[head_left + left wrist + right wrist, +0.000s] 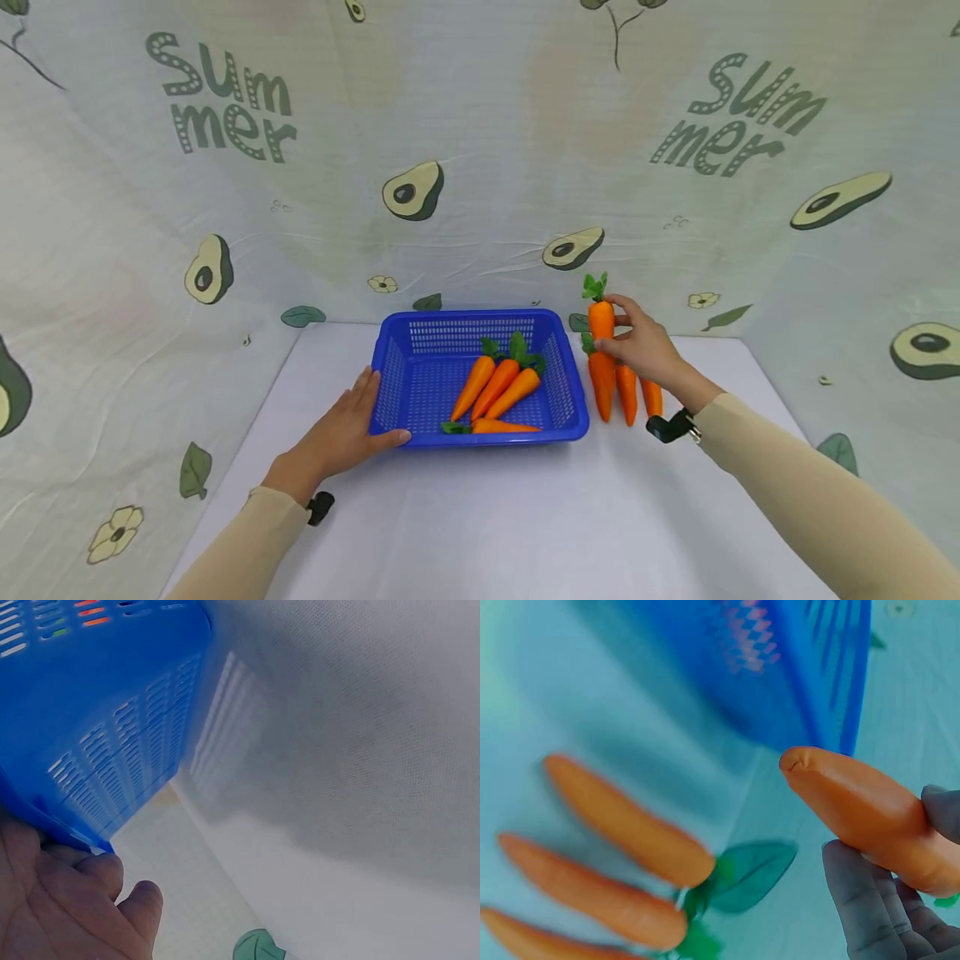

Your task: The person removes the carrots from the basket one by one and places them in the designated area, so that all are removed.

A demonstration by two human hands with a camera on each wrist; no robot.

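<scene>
- Here's our right hand (643, 335), out at the basket's 2 o'clock, thumb and fingers pinching a carrot (602, 318) from either side!
- That held carrot points its leaves to 12 o'clock and its tip to 6; in the right wrist view the tip overlaps the basket's edge, and we can't tell whether they touch.
- Over to our left hand (341, 429), at the basket's 8 o'clock corner: fingers straight along the left side, thumb laid on the near rim.
- Centre stage, the blue basket (472, 315) sits upright on the white table (480, 517).
- Inside it we count four carrots: a trio (497, 390) fanned side by side, leaves towards 1 o'clock, and a single one (506, 426) along the near wall at 5 o'clock, leaves towards 9.
- Just outside, at 3 o'clock, three loose carrots (626, 396) lie in a row under our right hand, tips towards 6.
- Behind it all, at 12 o'clock, hangs the avocado-print cloth (480, 108).
</scene>
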